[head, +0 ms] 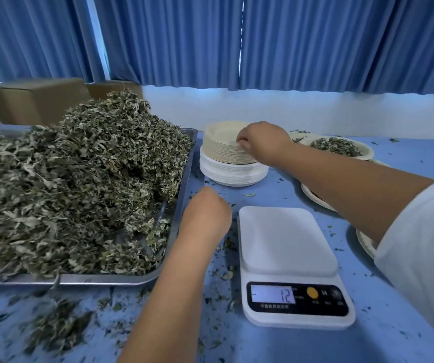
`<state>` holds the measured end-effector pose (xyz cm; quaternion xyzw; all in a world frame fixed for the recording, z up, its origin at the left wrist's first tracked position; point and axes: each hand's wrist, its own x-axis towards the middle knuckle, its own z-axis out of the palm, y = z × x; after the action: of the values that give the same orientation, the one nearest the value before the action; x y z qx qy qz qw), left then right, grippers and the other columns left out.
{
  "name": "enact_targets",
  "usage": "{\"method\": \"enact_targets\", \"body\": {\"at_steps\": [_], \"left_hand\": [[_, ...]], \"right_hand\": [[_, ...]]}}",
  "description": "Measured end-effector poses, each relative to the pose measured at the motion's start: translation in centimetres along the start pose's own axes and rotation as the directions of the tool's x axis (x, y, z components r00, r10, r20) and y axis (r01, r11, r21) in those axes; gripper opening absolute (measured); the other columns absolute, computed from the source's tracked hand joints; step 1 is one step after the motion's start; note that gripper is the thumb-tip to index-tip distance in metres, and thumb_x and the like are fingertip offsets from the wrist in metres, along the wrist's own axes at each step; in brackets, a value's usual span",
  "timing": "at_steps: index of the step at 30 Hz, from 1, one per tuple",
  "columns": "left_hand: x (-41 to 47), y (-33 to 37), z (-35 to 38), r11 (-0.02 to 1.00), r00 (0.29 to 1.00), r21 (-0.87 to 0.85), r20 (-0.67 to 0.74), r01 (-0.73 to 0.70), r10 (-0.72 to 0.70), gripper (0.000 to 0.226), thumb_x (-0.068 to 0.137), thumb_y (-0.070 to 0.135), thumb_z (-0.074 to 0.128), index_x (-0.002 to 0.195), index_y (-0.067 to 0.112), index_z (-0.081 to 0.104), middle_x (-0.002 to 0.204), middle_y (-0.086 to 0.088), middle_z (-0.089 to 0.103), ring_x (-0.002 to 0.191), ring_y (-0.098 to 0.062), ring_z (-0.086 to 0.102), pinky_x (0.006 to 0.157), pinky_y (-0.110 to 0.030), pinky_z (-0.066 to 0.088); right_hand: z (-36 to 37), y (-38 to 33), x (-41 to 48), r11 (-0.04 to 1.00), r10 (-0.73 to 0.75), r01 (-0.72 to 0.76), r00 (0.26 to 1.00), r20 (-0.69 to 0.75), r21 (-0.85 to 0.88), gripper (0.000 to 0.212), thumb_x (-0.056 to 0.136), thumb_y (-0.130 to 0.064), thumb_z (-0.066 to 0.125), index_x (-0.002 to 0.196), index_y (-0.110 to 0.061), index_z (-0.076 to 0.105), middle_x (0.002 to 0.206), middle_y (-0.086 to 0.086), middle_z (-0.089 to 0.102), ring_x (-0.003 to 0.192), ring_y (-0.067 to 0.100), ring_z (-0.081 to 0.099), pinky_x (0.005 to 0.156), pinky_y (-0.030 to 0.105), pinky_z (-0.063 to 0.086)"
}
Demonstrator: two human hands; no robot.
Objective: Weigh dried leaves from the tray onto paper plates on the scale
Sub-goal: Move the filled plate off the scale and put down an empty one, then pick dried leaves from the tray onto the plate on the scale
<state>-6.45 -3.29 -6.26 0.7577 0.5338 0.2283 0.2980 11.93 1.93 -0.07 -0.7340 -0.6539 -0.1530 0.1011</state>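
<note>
**Dried leaves piled on one tray; right hand at the plate stack**

Dried leaves fill the left half of the frame in a single tall heap on one metal tray. Loose bits lie scattered over the blue table, with a small clump at the lower left, in front of the tray.

One white scale stands at lower centre, just right of the tray. No plate is set on it yet, and its display shows 12.

Above the scale, at centre, two stacks sit one on the other: beige paper plates on top of white paper plates. The right hand reaches in from the right in a white sleeve. Its fingertips curl onto the right edge of the uppermost beige plates and grip there.

The left hand hovers between the tray's right rim and the scale. Only its back shows, with the fingers curled away from the camera, so I cannot tell whether it holds anything.

At the upper right, two plates carry leaves: a filled plate and a second plate partly hidden behind it. Two more plate edges peek out beside the right forearm, their contents mostly hidden.

Two cardboard boxes stand behind the tray at the upper left. Blue curtains hang across the top.
</note>
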Motion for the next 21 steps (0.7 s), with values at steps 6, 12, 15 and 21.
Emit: {"method": "enact_targets", "body": {"at_steps": [6, 12, 15, 21], "left_hand": [[-0.45, 0.06, -0.37, 1.000, 1.000, -0.008, 0.010, -0.013, 0.013, 0.025, 0.099, 0.013, 0.033, 0.109, -0.002, 0.050, 0.085, -0.015, 0.053, 0.056, -0.013, 0.031, 0.054, -0.027, 0.030], [-0.63, 0.31, -0.36, 0.999, 0.999, 0.050, 0.040, -0.021, 0.019, 0.023, 0.099, 0.014, 0.034, 0.113, 0.004, 0.050, 0.083, -0.002, 0.050, 0.066, -0.015, 0.044, 0.060, -0.027, 0.035], [-0.74, 0.46, -0.34, 0.998, 0.998, 0.058, 0.047, -0.035, 0.032, 0.023, 0.099, 0.012, 0.036, 0.116, 0.005, 0.051, 0.094, -0.006, 0.056, 0.083, -0.022, 0.050, 0.069, -0.027, 0.037], [-0.76, 0.43, -0.16, 0.996, 0.999, 0.082, 0.039, -0.036, 0.033, 0.026, 0.099, 0.012, 0.036, 0.120, 0.006, 0.050, 0.107, -0.010, 0.059, 0.087, -0.023, 0.050, 0.072, -0.029, 0.038]], "right_hand": [[0.25, 0.05, 0.11, 1.000, -0.025, 0.025, 0.999, -0.024, -0.004, 0.027, 0.098, -0.032, 0.045, 0.103, -0.017, 0.067, 0.106, 0.002, 0.066, 0.100, 0.025, 0.057, 0.074, 0.033, 0.046], [0.31, 0.20, -0.14, 0.995, -0.014, 0.014, 1.000, 0.005, 0.097, 0.027, 0.097, -0.029, 0.048, 0.096, -0.016, 0.071, 0.099, 0.001, 0.069, 0.093, 0.022, 0.057, 0.071, 0.033, 0.045], [0.24, 0.17, -0.29, 0.992, 0.010, -0.011, 1.000, 0.012, 0.124, 0.028, 0.096, -0.024, 0.047, 0.095, -0.010, 0.071, 0.099, 0.008, 0.069, 0.093, 0.026, 0.058, 0.075, 0.037, 0.049], [0.96, 0.47, -0.12, 0.983, 0.039, -0.038, 0.999, -0.001, 0.177, 0.027, 0.099, -0.023, 0.042, 0.104, -0.010, 0.065, 0.105, 0.005, 0.067, 0.093, 0.022, 0.055, 0.073, 0.032, 0.042]]}}
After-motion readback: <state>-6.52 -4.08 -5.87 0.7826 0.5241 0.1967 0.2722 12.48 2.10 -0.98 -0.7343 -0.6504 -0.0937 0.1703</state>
